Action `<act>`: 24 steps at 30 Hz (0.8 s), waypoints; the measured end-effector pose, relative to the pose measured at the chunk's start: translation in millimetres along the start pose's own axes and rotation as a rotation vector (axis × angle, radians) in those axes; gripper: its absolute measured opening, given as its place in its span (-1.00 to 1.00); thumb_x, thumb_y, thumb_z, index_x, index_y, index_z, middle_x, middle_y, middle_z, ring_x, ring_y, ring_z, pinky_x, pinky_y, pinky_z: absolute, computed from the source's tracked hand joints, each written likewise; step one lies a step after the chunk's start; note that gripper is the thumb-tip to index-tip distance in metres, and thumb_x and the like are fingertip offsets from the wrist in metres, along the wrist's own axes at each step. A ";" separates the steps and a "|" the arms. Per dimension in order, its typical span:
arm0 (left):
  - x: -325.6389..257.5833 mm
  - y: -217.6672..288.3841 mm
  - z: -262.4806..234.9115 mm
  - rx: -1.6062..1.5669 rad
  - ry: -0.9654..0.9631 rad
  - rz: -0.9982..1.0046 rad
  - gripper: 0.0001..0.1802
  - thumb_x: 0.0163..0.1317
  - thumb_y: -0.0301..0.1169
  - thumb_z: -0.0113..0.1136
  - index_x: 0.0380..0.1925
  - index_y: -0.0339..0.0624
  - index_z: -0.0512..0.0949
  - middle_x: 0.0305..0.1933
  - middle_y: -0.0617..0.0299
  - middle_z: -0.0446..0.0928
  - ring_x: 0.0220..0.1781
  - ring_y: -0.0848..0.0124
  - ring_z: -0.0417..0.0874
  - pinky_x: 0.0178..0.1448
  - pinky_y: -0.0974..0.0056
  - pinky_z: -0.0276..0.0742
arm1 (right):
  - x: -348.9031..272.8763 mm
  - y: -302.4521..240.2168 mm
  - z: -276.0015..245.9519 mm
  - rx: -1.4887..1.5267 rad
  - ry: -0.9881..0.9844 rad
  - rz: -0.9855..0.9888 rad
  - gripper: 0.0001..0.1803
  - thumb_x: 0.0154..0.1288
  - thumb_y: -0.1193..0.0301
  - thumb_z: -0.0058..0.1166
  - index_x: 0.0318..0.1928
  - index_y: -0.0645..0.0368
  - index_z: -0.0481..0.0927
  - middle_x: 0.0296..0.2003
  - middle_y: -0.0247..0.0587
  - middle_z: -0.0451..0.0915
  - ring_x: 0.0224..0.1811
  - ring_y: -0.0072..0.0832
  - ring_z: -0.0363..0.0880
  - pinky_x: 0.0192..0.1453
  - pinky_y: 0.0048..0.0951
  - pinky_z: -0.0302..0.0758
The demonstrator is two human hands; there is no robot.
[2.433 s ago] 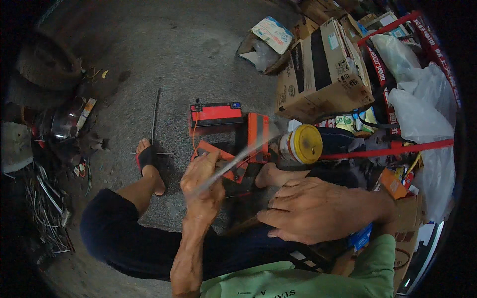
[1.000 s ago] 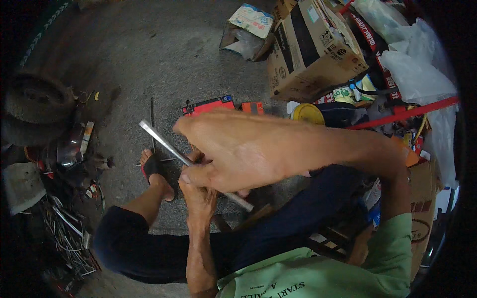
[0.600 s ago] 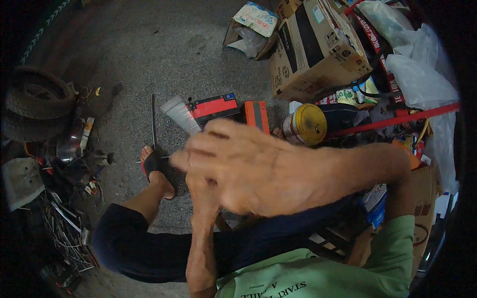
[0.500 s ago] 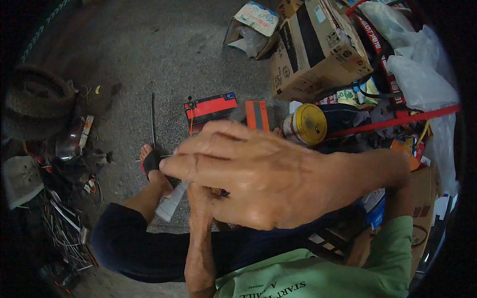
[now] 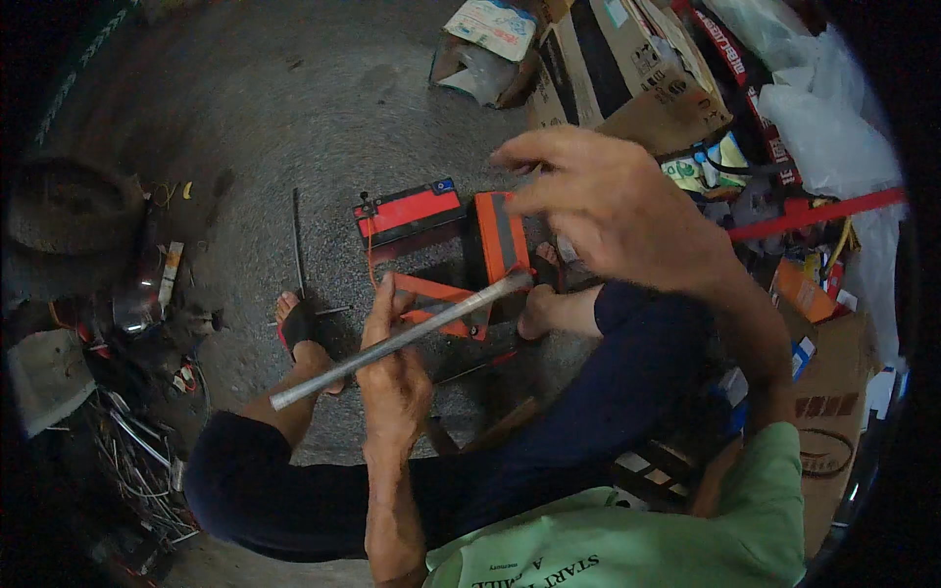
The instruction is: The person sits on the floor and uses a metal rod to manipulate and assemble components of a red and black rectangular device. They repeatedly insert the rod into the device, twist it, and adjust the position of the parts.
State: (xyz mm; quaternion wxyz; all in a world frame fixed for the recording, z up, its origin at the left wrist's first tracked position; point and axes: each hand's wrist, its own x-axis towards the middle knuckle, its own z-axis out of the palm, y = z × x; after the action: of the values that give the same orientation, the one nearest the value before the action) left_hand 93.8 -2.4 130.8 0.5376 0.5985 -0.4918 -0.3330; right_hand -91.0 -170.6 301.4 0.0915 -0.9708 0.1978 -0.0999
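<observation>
A grey metal bar [image 5: 402, 339] with a widened far end slants across the front of my lap. My left hand [image 5: 394, 387] is closed round its middle part. Up and to the right, my right hand [image 5: 622, 211] is raised, fingers stretched out and apart, with nothing in it; slight motion blur softens it. Beyond the bar's far end lies an orange-and-grey box [image 5: 502, 235] on the ground. Beside it is a red-and-black battery-like block [image 5: 410, 211] with an orange wire. Another orange piece [image 5: 431, 288] shows partly behind the bar and my left hand.
Old tyres [image 5: 74, 211] lie at the left, above a heap of metal scraps and wires [image 5: 132, 441]. A large cardboard box [image 5: 662, 108] stands at the far right, near plastic bags [image 5: 823, 127] and a red strip [image 5: 823, 211]. A thin rod [image 5: 298, 240] lies on the ground.
My right hand has moved away to the right and farther off, uncovering my left hand and the bar. The bar now lies more level. The yellow-lidded can is now hidden behind my right hand.
</observation>
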 end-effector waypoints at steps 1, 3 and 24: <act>-2.0 -3.8 1.6 -0.116 0.021 -0.012 -0.43 0.34 -0.70 -0.02 0.37 -0.22 0.32 0.19 -0.12 0.50 0.20 0.10 0.60 0.20 0.15 0.60 | -6.8 14.2 3.6 0.003 0.008 0.052 -0.73 0.05 0.56 0.21 -0.17 0.26 0.64 0.08 0.03 0.56 0.09 -0.08 0.58 0.16 -0.15 0.51; -3.0 -2.7 2.5 -0.013 0.008 0.052 -0.52 0.41 -0.62 0.00 0.33 -0.28 0.34 0.20 -0.09 0.51 0.19 0.16 0.61 0.21 0.17 0.59 | -19.2 40.5 12.6 -0.084 -0.097 0.172 -0.74 0.10 0.56 0.15 -0.14 0.27 0.63 0.05 0.04 0.57 0.10 -0.08 0.57 0.17 -0.14 0.49; 3.6 -1.9 11.4 -0.207 0.240 -0.133 -0.61 0.46 -0.43 0.07 0.22 -0.37 0.38 0.24 -0.08 0.43 0.13 0.20 0.62 0.03 0.19 0.70 | -49.5 66.5 62.4 0.001 -0.512 0.416 -0.79 0.23 0.38 0.12 -0.22 0.27 0.64 -0.36 0.12 0.64 -0.19 0.03 0.66 -0.07 -0.05 0.57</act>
State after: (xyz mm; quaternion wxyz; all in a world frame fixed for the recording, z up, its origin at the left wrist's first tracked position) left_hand 84.6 -9.5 127.2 0.6281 0.6065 -0.3466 -0.3429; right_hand -145.6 -202.2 219.1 0.1570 -0.9032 0.3624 0.1679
